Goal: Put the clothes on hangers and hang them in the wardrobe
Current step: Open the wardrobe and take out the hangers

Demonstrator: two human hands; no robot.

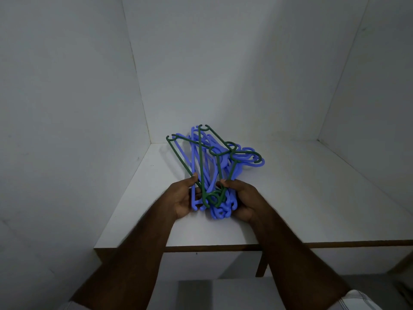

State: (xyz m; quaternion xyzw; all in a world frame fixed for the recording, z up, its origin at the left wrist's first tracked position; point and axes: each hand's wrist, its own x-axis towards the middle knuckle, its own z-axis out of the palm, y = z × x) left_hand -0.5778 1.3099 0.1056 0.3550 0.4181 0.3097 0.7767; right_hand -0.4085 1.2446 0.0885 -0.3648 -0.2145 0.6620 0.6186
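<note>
Bundle of tangled plastic clothes hangers (pixel 207 166), mostly periwinkle blue with a few dark green ones on top, held low over a white laminate wardrobe shelf (pixel 290 198). Gripped at the near end by both hands: left hand (pixel 184 198) curled around the left side, thumb up against a green bar; right hand (pixel 242 199) curled around the right side, fingers wrapped over the blue ends. Hooks fanned out toward the back corner, far ends resting on or just above the shelf surface. White wardrobe walls (pixel 67 108) on three sides. Brown shelf edge (pixel 335 244) near the forearms.
</note>
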